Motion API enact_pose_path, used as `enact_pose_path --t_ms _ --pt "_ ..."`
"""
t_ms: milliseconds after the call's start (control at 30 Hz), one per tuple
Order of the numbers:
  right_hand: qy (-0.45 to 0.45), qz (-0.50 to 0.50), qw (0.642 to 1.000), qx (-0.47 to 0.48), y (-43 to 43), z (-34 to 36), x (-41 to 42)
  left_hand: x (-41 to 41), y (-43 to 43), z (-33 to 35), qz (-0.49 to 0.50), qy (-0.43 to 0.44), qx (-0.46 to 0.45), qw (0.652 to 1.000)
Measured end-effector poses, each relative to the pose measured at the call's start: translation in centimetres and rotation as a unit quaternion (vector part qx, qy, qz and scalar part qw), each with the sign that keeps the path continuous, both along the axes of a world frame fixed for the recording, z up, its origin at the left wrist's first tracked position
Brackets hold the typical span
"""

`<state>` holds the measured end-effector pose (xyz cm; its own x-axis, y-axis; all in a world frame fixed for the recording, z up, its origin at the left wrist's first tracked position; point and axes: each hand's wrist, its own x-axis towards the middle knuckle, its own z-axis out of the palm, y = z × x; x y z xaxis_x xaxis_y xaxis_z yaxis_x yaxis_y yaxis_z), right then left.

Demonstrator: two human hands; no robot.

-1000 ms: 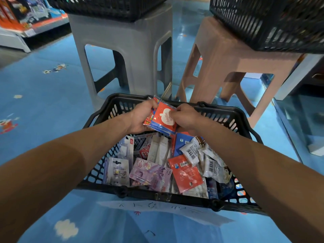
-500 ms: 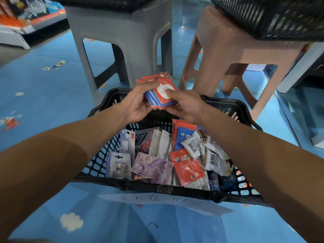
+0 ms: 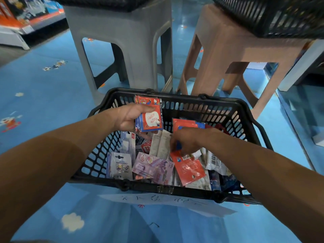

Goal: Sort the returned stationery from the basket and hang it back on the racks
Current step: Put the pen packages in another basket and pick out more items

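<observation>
- I count one black mesh basket [image 3: 184, 99] on the floor, with a heap of stationery packets [image 3: 160, 146] inside
- Left hand [image 3: 129, 116] grips a flat stack of glossy red-and-blue packets [image 3: 151, 120] above the basket's far side
- Right hand [image 3: 189, 139] is down in the heap, fingers curled at a red packet [image 3: 188, 168]; I cannot tell whether it pinches
- Two moulded plastic stools behind: grey stool [image 3: 126, 41], pink stool [image 3: 228, 46]
- Glossy blue floor [image 3: 52, 102] with cartoon prints; shop shelving [image 3: 21, 18] far left

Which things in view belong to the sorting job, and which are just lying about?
Job: black basket; red sticker packs gripped by the left hand; red packet and purple packet in the basket; right hand down among them.
Lying about: grey stool; pink stool.
</observation>
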<state>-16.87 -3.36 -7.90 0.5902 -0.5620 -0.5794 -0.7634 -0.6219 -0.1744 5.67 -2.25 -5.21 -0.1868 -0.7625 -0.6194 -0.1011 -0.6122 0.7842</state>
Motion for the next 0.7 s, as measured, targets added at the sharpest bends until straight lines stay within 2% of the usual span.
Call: enact_pose_path --t_ms 100,200,267,333,433,500,567,633,700 --pt "-0.015 0.01 1.0 -0.018 0.0 -0.2 0.8 0.1 0.0 -0.1 0.011 -0.01 -0.009 1.0" --pt "-0.037 0.0 0.998 0.041 -0.4 0.6 0.7 0.1 0.1 -0.4 0.002 -0.031 -0.026 0.999" --pt "-0.116 -0.058 0.99 0.061 -1.3 2.0 -0.1 0.3 0.1 -0.6 0.001 -0.042 -0.041 0.998" --pt "-0.248 -0.168 0.952 0.054 -2.4 3.4 -0.8 0.5 0.2 -0.8 0.018 -0.05 -0.063 0.997" --pt "-0.382 -0.28 0.877 -0.08 -3.7 4.3 -1.2 1.0 0.2 -1.1 0.029 -0.049 -0.077 0.995" --pt "-0.41 -0.282 0.847 -0.189 -3.8 4.1 -0.8 1.1 0.3 -1.1 0.04 -0.052 -0.073 0.995" --pt "-0.43 -0.244 0.82 -0.287 -3.0 4.2 0.0 0.9 0.2 -1.1 0.066 -0.052 -0.071 0.994" --pt "-0.431 -0.179 0.815 -0.343 -1.7 4.5 1.2 0.4 0.0 -0.9 0.095 -0.033 -0.057 0.993" --pt "-0.377 -0.096 0.847 -0.362 -0.2 4.5 2.3 -0.3 0.0 -0.4 0.126 0.003 -0.032 0.992"
